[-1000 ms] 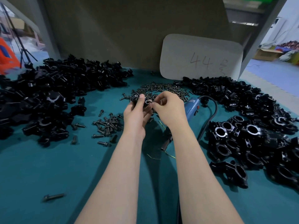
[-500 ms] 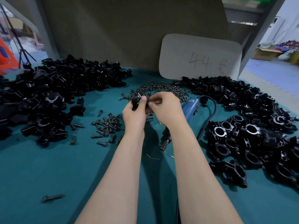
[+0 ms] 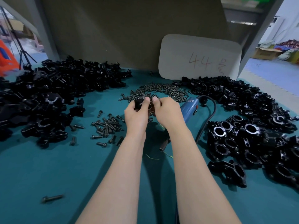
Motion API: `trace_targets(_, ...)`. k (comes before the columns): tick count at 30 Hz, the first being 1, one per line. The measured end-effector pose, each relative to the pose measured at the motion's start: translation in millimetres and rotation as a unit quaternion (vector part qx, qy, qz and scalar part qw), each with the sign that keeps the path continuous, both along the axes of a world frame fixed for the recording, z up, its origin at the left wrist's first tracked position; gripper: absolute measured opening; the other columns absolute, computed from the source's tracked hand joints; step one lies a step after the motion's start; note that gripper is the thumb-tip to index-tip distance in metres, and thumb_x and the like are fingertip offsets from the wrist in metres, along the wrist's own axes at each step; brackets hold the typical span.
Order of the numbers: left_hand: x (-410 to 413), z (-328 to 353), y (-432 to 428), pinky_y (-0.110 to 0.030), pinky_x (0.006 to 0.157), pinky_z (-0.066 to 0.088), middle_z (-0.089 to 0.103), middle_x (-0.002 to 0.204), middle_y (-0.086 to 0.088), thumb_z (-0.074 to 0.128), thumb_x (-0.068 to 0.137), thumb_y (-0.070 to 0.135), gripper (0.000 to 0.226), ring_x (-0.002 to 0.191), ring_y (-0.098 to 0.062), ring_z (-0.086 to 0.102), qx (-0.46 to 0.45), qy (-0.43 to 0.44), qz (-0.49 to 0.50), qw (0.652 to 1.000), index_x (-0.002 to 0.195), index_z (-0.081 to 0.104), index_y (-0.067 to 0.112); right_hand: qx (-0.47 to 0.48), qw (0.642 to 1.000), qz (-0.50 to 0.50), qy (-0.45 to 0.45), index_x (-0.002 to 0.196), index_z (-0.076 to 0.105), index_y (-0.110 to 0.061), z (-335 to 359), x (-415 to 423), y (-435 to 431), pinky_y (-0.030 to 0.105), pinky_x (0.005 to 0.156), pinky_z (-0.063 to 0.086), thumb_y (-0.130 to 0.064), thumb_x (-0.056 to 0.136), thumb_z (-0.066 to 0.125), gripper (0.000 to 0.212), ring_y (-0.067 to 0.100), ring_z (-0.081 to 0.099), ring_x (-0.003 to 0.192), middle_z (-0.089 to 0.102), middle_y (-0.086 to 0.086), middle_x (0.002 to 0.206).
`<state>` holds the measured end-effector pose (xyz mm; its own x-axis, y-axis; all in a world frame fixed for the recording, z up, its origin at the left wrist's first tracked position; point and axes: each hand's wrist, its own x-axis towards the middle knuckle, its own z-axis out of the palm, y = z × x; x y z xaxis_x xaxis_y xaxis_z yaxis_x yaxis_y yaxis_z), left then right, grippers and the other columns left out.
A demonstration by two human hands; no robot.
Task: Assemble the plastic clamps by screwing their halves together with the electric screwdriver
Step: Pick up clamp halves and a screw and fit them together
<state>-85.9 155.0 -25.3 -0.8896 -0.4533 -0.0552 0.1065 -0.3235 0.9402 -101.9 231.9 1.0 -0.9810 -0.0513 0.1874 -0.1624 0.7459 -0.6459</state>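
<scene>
Clamp point(image 3: 138, 101), one, in left hand point(image 3: 136, 116), screwdriver point(image 3: 189, 107), one

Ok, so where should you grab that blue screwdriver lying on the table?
Probably grip the electric screwdriver round its blue barrel, from above and from its right. It lies flat, tip toward the person. The cable leaves the far end, and the right hand hides its left side.

Screwdriver point(image 3: 189, 108) right of screws point(image 3: 107, 126)
</scene>
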Motion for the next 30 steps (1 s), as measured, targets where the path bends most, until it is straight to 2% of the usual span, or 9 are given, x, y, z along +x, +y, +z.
trace_targets(2, -0.2, -0.2, 0.0, -0.04, 0.09, 0.053, 0.069, 0.093, -0.006, 0.064, 0.093, 0.023, 0.009, 0.085, -0.018, 0.063, 0.004, -0.002, 0.0, 1.0, 0.085, 0.065, 0.017, 0.024, 0.999, 0.02, -0.017, 0.077, 0.054, -0.011, 5.2, 1.2, 2.2, 0.029, 0.053, 0.031, -0.032, 0.101, 0.041, 0.034, 0.021, 0.048, 0.071, 0.051, 0.001, 0.069)
trace_targets(4, 0.1, -0.1, 0.4, -0.04, 0.091, 0.053, 0.07, 0.094, -0.008, 0.064, 0.093, 0.022, 0.009, 0.085, -0.018, 0.064, -0.001, -0.003, -0.004, 1.0, 0.086, 0.065, 0.016, 0.05, 0.998, 0.036, -0.019, 0.092, 0.058, -0.011, 7.7, 2.4, 2.2, 0.028, 0.062, 0.035, -0.029, 0.101, 0.042, 0.026, 0.022, 0.051, 0.078, 0.056, 0.006, 0.082)
trace_targets(12, 0.4, -2.5, 0.2, -0.041, 0.089, 0.053, 0.068, 0.085, -0.004, 0.065, 0.092, 0.02, 0.012, 0.08, -0.017, 0.062, -0.026, 0.006, -0.001, 1.0, 0.081, 0.064, 0.016, 0.051, 0.997, 0.042, -0.048, 0.09, 0.046, -0.011, -2.2, 2.3, -3.5, 0.03, 0.07, 0.034, -0.03, 0.104, 0.028, 0.03, 0.024, 0.048, 0.082, 0.053, 0.008, 0.089)
trace_targets(15, -0.6, -2.7, 1.0, -0.032, 0.079, 0.054, 0.067, 0.085, -0.002, 0.064, 0.093, 0.021, 0.011, 0.075, -0.014, 0.062, -0.003, 0.014, -0.007, 1.0, 0.083, 0.063, 0.016, 0.012, 0.999, -0.007, -0.032, 0.087, 0.052, -0.008, -4.0, 2.4, -3.0, 0.031, 0.069, 0.036, -0.037, 0.103, 0.03, 0.04, 0.026, 0.053, 0.082, 0.058, 0.01, 0.087)
trace_targets(17, -2.2, -2.9, 0.7, -0.024, 0.074, 0.054, 0.066, 0.088, 0.0, 0.063, 0.093, 0.021, 0.009, 0.077, -0.013, 0.064, 0.035, 0.012, -0.015, 0.999, 0.085, 0.062, 0.019, -0.003, 0.995, -0.1, 0.012, 0.098, 0.057, -0.007, -2.1, -0.8, 7.9, 0.035, 0.077, 0.043, -0.047, 0.099, 0.038, 0.045, 0.03, 0.056, 0.095, 0.061, 0.012, 0.102)
trace_targets(20, -4.4, -3.4, -1.3, -0.018, 0.07, 0.054, 0.065, 0.096, 0.001, 0.062, 0.094, 0.02, 0.002, 0.083, -0.013, 0.067, 0.085, -0.005, -0.027, 0.996, 0.094, 0.061, 0.018, 0.04, 0.977, -0.204, -0.039, 0.138, 0.036, -0.011, -3.3, -3.2, 31.1, 0.045, 0.1, 0.037, -0.054, 0.089, 0.055, 0.067, 0.038, 0.038, 0.126, 0.032, 0.018, 0.143)
trace_targets(23, -6.5, -3.8, -2.2, -0.019, 0.072, 0.056, 0.063, 0.101, -0.007, 0.062, 0.093, 0.017, 0.006, 0.084, -0.016, 0.064, 0.112, -0.02, -0.032, 0.993, 0.096, 0.06, 0.012, 0.032, 0.971, -0.201, -0.128, 0.148, 0.015, -0.013, -13.0, -1.7, 41.6, 0.043, 0.099, 0.039, -0.049, 0.083, 0.067, 0.09, 0.041, 0.043, 0.122, 0.023, 0.019, 0.144)
trace_targets(27, -7.4, -4.5, -5.0, -0.017, 0.068, 0.057, 0.063, 0.099, -0.005, 0.063, 0.093, 0.017, 0.011, 0.08, -0.015, 0.065, 0.113, -0.029, -0.03, 0.993, 0.099, 0.06, 0.008, -0.094, 0.967, -0.219, -0.094, 0.139, 0.028, -0.004, -18.1, -8.7, 54.6, 0.035, 0.08, 0.042, -0.032, 0.081, 0.071, 0.078, 0.033, 0.054, 0.1, 0.049, 0.018, 0.125)
trace_targets(30, -9.4, -8.0, -7.7, -0.017, 0.07, 0.056, 0.063, 0.093, 0.0, 0.063, 0.093, 0.019, 0.006, 0.084, -0.016, 0.065, 0.04, -0.043, -0.006, 0.998, 0.089, 0.06, 0.016, -0.349, 0.906, -0.227, -0.073, 0.117, 0.049, 0.002, -12.8, -12.5, 61.9, 0.033, 0.069, 0.046, -0.019, 0.078, 0.069, 0.049, 0.026, 0.056, 0.082, 0.06, 0.013, 0.097)
